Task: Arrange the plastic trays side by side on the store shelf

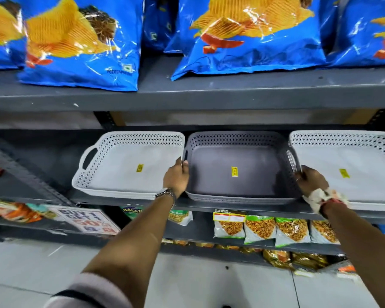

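Three perforated plastic trays stand in a row on the dark grey middle shelf [209,206]. The middle one is a dark grey tray [236,161] with a yellow sticker inside. My left hand [176,177] grips its left handle and my right hand [310,179] grips its right handle. A light grey tray [129,161] sits to its left, nearly touching, and looks like a stack of several. Another light grey tray [347,158] sits at the right, cut off by the frame edge. The grey tray also rests on more trays of its kind.
Large blue chip bags [80,45] fill the shelf above, overhanging its front edge. Below, small snack packets [260,228] line a lower shelf. A "buy 1 get 1" sign [87,220] hangs at lower left. A side shelf [20,174] juts in at left.
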Motion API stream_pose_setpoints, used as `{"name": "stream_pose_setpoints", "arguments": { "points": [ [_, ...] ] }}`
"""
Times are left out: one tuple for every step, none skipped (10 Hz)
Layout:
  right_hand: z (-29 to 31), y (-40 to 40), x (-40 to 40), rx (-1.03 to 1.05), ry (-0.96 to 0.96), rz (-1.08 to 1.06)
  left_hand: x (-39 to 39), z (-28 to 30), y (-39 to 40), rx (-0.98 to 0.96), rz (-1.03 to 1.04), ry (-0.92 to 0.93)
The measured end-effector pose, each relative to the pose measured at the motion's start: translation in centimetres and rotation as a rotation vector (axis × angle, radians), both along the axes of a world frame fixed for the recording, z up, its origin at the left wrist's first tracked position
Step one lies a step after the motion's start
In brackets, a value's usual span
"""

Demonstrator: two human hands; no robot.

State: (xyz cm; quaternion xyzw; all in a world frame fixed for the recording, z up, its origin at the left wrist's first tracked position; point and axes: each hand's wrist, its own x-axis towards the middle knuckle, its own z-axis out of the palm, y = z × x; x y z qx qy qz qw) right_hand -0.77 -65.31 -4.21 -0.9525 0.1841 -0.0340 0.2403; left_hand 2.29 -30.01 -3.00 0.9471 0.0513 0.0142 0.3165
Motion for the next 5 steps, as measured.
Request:
{"name": "stream_pose_setpoints", "arguments": {
  "points": [
    [0.19,0.23,-0.06,0.004,-0.009,-0.008,0.28,-0.27,0.14,-0.015,0.002,-0.001],
    [0.43,0.58,-0.3,0.014,-0.022,-0.021,0.43,-0.23,0.14,-0.013,0.005,0.028],
    [0.31,0.45,-0.35,0.023,-0.02,-0.024,0.55,-0.33,0.15,-0.014,0.012,0.033],
    [0.06,0.14,-0.15,0.031,0.012,-0.025,0.66,-0.89,0.01,-0.035,0.019,0.011],
    [0.53,0.48,0.01,0.082,0.062,-0.041,0.84,-0.32,0.1,-0.024,0.056,0.05]
  ]
}}
